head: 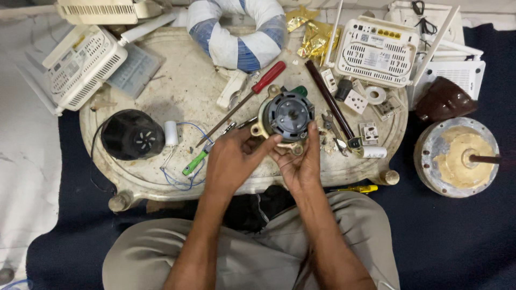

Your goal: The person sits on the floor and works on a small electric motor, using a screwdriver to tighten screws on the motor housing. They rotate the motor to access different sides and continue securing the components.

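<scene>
Low, worn, pale table point(161, 102), person seated cross-legged at its near edge. Both hands meet over a small motor point(288, 114), grey round housing on a brass-coloured bracket, sitting near the middle of the near edge.

Left hand point(232, 161): fingers curled narrow, thumb stretched up to touch the motor's lower left side, apparently to steady it. Right hand point(302, 161): cupped under the bracket, one finger reaching up the motor's right side; it holds the motor, seemingly tilting its face toward the camera for a look.

Tools lie close, within reach. A red-handled screwdriver point(252, 95) lies diagonally just left of the motor, tip toward the near edge. A green-handled screwdriver point(194, 162) rests beside the left hand on blue wires point(180, 180). Pliers point(333, 129) sit just right of the motor, next to a dark rod point(329, 99).

Left part of the table: black round motor cover point(131, 134) with a white capacitor point(171, 133) beside it. At the far right corner, a white router point(376, 51); white sockets point(363, 115) nearby.
</scene>
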